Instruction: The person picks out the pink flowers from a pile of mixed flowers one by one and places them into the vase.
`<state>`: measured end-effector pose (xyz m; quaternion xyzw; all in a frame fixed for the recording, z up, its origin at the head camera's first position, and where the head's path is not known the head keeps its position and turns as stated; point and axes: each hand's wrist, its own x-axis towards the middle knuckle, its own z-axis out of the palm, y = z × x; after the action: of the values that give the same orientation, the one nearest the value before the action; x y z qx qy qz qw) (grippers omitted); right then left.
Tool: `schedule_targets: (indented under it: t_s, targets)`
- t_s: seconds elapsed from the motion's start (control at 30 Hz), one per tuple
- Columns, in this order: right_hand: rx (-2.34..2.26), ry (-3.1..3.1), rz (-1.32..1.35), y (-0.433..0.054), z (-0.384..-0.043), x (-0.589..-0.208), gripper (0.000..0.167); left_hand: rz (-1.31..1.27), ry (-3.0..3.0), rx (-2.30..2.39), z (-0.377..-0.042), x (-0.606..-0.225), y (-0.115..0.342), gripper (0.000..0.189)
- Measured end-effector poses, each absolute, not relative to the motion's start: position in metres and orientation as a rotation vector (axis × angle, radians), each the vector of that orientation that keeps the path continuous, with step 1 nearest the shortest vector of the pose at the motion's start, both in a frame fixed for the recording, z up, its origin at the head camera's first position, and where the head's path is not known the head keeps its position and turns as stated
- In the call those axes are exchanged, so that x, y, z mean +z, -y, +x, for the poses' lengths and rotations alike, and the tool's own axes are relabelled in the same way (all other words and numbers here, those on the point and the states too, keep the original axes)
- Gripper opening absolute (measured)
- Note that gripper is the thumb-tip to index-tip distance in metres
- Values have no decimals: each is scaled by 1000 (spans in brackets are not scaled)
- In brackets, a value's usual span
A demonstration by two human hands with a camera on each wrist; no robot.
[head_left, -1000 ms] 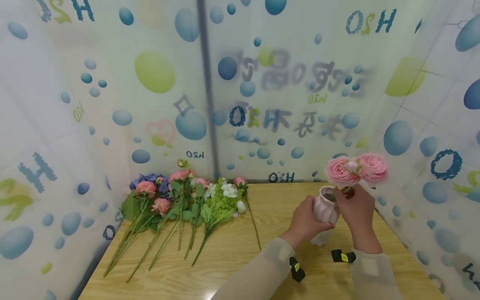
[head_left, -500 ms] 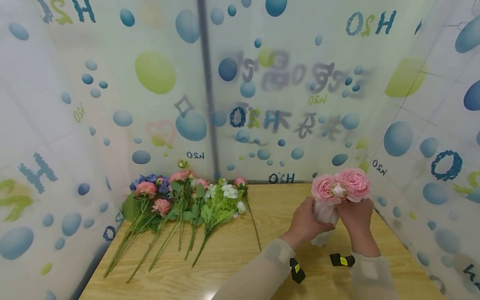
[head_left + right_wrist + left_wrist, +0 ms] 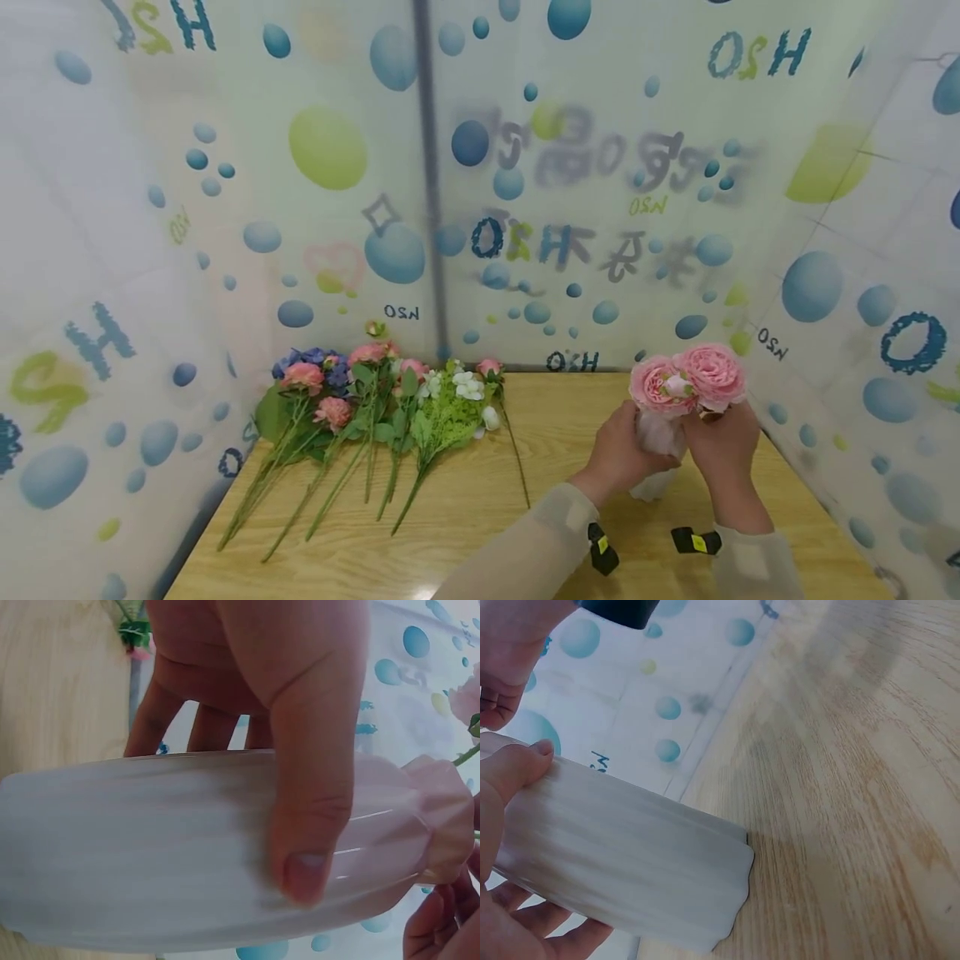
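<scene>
Head view: near the right edge of the bench [image 3: 558, 454], a pale pleated vase [image 3: 660, 435] is held between two hands, with the large pink blooms [image 3: 688, 382] sitting close over its mouth. The left hand [image 3: 621, 454] wraps the vase body, thumb on one side and fingers spread round the other. The right hand [image 3: 723, 442] is up at the neck, its fingers bent in close together; they seem to pinch the stem under the blooms, though the right wrist view cuts that grip off at its border. In the left wrist view the vase base is down at the wood, apparently standing on it.

As for progress, setting the pink stem into the vase looks well along but, by my judgement, not finished, since the right hand has not come away. How deep the stem reaches is hidden. No other blooms show above the mouth.

What is left lies loose, heads toward the far edge, over the left half and middle: blue flowers [image 3: 340, 379], coral-pink flowers [image 3: 303, 377], white flowers [image 3: 468, 386] with light green foliage [image 3: 448, 425], and one slim pink stem [image 3: 516, 446] rightmost. Neither hand touches these.
</scene>
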<state>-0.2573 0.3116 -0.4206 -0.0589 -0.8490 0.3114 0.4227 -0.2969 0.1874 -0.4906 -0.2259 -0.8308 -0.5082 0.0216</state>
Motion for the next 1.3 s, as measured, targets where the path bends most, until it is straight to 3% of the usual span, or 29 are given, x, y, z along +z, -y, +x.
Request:
schedule_targets:
  t_s: [0.53,1.03,1.3]
  targets:
    - [863,2020,-24,-314,-242,-431,57,-752,2517,-1593,-297,-494,-189,80]
    - [962,1947,-129,-301,-225,-431,52,-774,2581,-1561,-290,-485,-159,90]
    - [955,2043,-70,-299,-233,-426,74,-813,2684,-1306,-299,-486,-113,74]
